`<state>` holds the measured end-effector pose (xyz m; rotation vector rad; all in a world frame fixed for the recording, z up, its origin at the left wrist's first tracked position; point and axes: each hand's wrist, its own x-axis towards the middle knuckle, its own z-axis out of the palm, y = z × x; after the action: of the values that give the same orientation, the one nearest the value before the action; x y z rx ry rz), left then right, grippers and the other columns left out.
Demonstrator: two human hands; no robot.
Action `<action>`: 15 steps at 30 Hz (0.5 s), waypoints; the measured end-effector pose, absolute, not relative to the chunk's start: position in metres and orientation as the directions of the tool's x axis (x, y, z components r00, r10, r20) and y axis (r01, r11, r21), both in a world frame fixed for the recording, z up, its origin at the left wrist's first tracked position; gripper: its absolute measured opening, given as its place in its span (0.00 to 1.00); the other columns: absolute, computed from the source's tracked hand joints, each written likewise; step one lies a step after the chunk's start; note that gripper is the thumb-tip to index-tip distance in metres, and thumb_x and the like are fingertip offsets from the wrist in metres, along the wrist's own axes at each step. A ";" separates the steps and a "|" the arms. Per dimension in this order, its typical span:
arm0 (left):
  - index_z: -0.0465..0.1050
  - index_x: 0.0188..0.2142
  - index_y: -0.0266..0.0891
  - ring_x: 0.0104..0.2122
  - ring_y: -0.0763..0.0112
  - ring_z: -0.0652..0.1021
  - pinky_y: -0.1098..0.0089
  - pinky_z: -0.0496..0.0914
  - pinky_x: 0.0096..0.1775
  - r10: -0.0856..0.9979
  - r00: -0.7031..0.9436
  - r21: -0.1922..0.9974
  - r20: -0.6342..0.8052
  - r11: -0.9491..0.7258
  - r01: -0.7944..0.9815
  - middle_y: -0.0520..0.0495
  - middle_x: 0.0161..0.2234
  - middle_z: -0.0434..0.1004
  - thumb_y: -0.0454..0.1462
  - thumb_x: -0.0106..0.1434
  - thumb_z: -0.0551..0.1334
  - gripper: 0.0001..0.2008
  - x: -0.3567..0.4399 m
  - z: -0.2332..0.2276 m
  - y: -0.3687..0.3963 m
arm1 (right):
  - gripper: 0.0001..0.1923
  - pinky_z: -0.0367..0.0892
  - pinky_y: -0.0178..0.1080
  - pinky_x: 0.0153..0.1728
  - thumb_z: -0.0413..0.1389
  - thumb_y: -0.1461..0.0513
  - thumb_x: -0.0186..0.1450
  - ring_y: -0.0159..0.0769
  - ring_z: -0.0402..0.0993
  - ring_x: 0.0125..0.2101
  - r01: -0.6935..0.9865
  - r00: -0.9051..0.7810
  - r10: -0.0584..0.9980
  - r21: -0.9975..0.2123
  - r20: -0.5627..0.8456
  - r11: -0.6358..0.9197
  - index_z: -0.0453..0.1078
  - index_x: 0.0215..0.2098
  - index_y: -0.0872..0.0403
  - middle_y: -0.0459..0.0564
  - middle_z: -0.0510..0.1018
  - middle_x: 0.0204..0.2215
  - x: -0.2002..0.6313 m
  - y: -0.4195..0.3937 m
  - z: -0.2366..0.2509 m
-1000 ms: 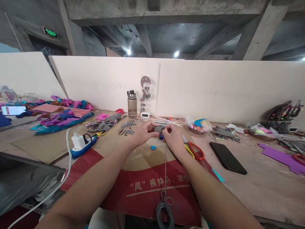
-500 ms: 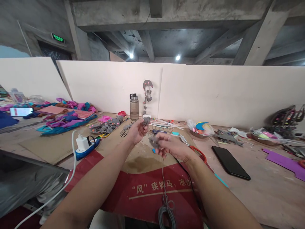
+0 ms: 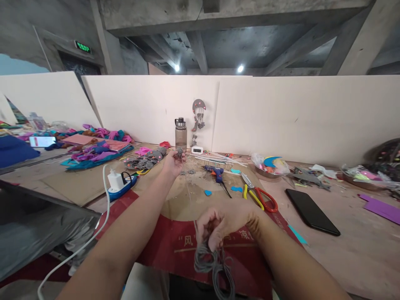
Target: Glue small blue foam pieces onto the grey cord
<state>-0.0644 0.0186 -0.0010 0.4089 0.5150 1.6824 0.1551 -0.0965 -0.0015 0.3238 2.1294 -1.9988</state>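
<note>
My left hand (image 3: 174,165) is closed round a small grey felt piece (image 3: 179,153), held up in front of the water bottle (image 3: 180,137). Nearer to me, my right hand (image 3: 215,225) pinches a looped bundle of grey cord (image 3: 215,266) that hangs over the table's front edge. A thin strand runs between the two hands. Beyond my right hand lie a blue glue gun (image 3: 215,172), a small blue felt heart (image 3: 208,193), yellow-handled pliers (image 3: 253,196) and red-handled scissors (image 3: 265,201).
A pile of grey felt pieces (image 3: 145,160) lies left of the bottle, near a blue power strip (image 3: 121,191) with a white cable. A black phone (image 3: 312,211) rests at right. Behind stand a small white clock (image 3: 197,150), a hanging felt ornament (image 3: 199,110) and a bowl (image 3: 267,173).
My right hand has come down towards me from beside the left hand and now grips the cord bundle. My left hand stays raised with the felt piece. The view has shifted slightly.
</note>
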 end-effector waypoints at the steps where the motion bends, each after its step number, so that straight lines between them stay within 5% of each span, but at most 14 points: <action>1: 0.69 0.30 0.33 0.22 0.76 0.71 0.78 0.65 0.23 0.982 -0.186 0.541 -0.037 -0.137 -0.830 0.46 0.23 0.72 0.28 0.55 0.52 0.08 -0.068 -0.001 0.020 | 0.26 0.66 0.30 0.28 0.67 0.49 0.51 0.26 0.69 0.25 0.275 -0.960 0.063 -0.959 -0.271 0.067 0.72 0.39 0.58 0.43 0.74 0.25 0.157 -0.096 0.002; 5: 0.65 0.28 0.36 0.21 0.77 0.71 0.79 0.64 0.22 0.955 -0.289 0.509 -0.058 -0.221 -0.832 0.51 0.21 0.68 0.25 0.49 0.53 0.09 -0.078 -0.003 0.024 | 0.20 0.64 0.31 0.31 0.62 0.51 0.59 0.26 0.68 0.27 0.221 -0.909 0.402 -0.946 -0.112 0.236 0.73 0.42 0.56 0.43 0.74 0.29 0.162 -0.091 0.018; 7: 0.64 0.27 0.37 0.20 0.78 0.70 0.79 0.62 0.21 0.940 -0.339 0.511 -0.040 -0.272 -0.815 0.52 0.20 0.67 0.24 0.50 0.53 0.08 -0.080 -0.003 0.025 | 0.15 0.63 0.30 0.33 0.60 0.53 0.61 0.27 0.68 0.30 0.254 -0.876 0.480 -0.899 -0.057 0.356 0.74 0.40 0.55 0.44 0.75 0.32 0.162 -0.089 0.021; 9: 0.64 0.27 0.37 0.19 0.79 0.69 0.80 0.62 0.21 0.931 -0.365 0.526 -0.024 -0.299 -0.796 0.53 0.20 0.66 0.24 0.52 0.53 0.08 -0.080 -0.002 0.026 | 0.15 0.63 0.31 0.35 0.61 0.53 0.60 0.27 0.68 0.31 0.286 -0.911 0.395 -0.869 -0.116 0.403 0.75 0.39 0.55 0.44 0.76 0.32 0.161 -0.089 0.020; 12: 0.66 0.27 0.36 0.20 0.79 0.70 0.80 0.64 0.23 0.942 -0.336 0.554 -0.019 -0.270 -0.787 0.52 0.20 0.67 0.24 0.56 0.56 0.07 -0.076 -0.001 0.026 | 0.22 0.66 0.32 0.33 0.63 0.50 0.57 0.28 0.69 0.29 0.296 -0.952 0.165 -0.915 -0.259 0.274 0.75 0.43 0.56 0.45 0.75 0.31 0.159 -0.094 0.017; 15: 0.68 0.28 0.34 0.22 0.78 0.71 0.79 0.65 0.23 0.963 -0.270 0.599 0.008 -0.221 -0.770 0.48 0.25 0.73 0.29 0.61 0.59 0.05 -0.071 0.000 0.023 | 0.25 0.68 0.33 0.30 0.63 0.48 0.56 0.29 0.71 0.27 0.336 -0.935 0.190 -0.922 -0.301 0.191 0.74 0.45 0.56 0.46 0.75 0.30 0.158 -0.097 0.016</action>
<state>-0.0710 0.0230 0.0001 0.4543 0.5847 1.7746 0.1583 -0.0973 0.0157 0.5176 2.3303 -1.8545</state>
